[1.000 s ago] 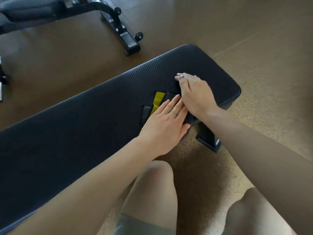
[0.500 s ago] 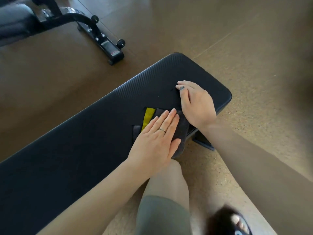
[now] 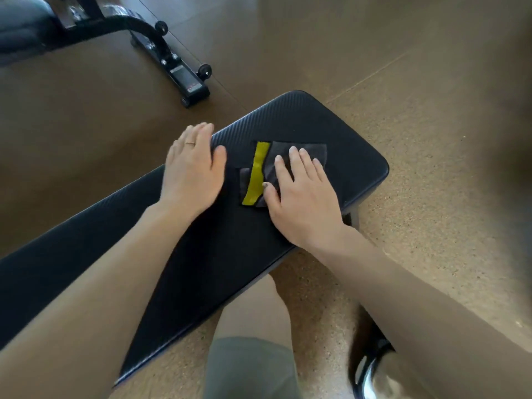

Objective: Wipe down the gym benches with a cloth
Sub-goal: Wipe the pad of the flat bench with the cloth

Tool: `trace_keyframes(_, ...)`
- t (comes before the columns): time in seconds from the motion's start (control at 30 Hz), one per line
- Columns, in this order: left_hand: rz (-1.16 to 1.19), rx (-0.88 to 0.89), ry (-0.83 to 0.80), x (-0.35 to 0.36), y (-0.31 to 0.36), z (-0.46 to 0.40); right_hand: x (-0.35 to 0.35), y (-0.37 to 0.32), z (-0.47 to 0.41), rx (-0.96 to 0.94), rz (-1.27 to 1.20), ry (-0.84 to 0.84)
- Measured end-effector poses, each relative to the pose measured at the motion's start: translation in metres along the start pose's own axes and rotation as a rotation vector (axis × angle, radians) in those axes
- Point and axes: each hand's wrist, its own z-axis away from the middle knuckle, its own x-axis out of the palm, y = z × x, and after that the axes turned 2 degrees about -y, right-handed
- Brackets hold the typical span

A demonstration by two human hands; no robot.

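Note:
A black padded gym bench (image 3: 339, 131) runs diagonally from the lower left to its rounded end at the centre right. A small dark grey cloth (image 3: 302, 149) with a yellow stripe lies flat on the pad near that end. My right hand (image 3: 302, 197) presses palm-down on the cloth, fingers spread over its right half and thumb at its lower edge. My left hand (image 3: 193, 168) rests flat on the pad's far edge, just left of the cloth, holding nothing; a ring is on one finger.
A second bench's black metal frame (image 3: 172, 64) with small wheels stands on the brown floor at the upper left, its pad (image 3: 20, 33) in the corner. My knee (image 3: 253, 312) and a dark shoe (image 3: 371, 367) are close to the bench's near side.
My left hand has come off the cloth and moved left to the pad's far edge. My right hand has shifted onto the cloth, which now lies farther from the near edge.

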Motion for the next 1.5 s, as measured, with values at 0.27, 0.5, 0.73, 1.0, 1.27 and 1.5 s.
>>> trace_keyframes(0.27, -0.134, -0.220, 0.026, 0.006, -0.042, -0.005, 0.009, -0.027, -0.067, 0.055, 0.058, -0.122)
trace_keyframes(0.5, -0.127, -0.160, 0.099, 0.011, -0.049, -0.005, 0.007, -0.031, -0.004, -0.237, 0.031, -0.213)
trace_keyframes(0.73, -0.104, -0.178, 0.127, 0.009, -0.050, -0.007, 0.006, -0.047, -0.016, -0.147, 0.043, -0.231)
trace_keyframes(1.0, -0.090, -0.180, 0.163, 0.009, -0.051, -0.007, 0.022, -0.065, -0.118, -0.135, 0.093, -0.164)
trace_keyframes(1.27, -0.066, -0.190, 0.193, 0.008, -0.048, -0.006, 0.025, -0.071, -0.054, -0.292, 0.071, -0.197)
trace_keyframes(1.5, -0.057, -0.208, 0.171, 0.006, -0.050, -0.007, 0.019, -0.057, -0.119, -0.331, 0.095, -0.156)
